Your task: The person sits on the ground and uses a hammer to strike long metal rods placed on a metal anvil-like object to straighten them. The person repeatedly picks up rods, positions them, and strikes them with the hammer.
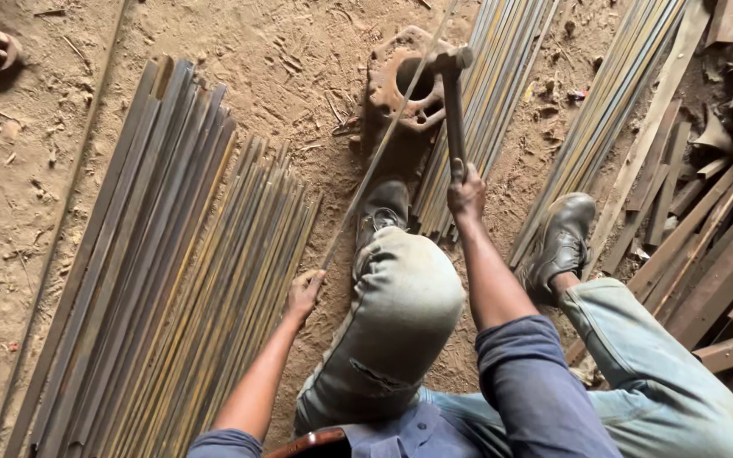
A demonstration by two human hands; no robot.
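Wrapped fully around the lower end of a hammer handle, the fingers of the right hand [467, 192] are seen closed tight, with no gap left in the grip. The hammer [451, 93] is held nearly upright in the view, its head lying over a rusty iron block [400, 85] with a round hole that sits on the dirt floor [282, 51]. A thin metal rod [383, 140] is pinched at its near end by the left hand [304, 293], whose fingers are curled shut around it; from there the rod runs slantwise up across the iron block and under the hammer head. Whether the hammer head is touching the rod cannot be told. A dark boot [381, 208] is planted just beside the block, and a second boot [563, 242] rests near a bundle of rods at the right. A wide stack of long rods [171, 280] lies on the floor beside the left hand, and another bundle [494, 93] lies behind the block.
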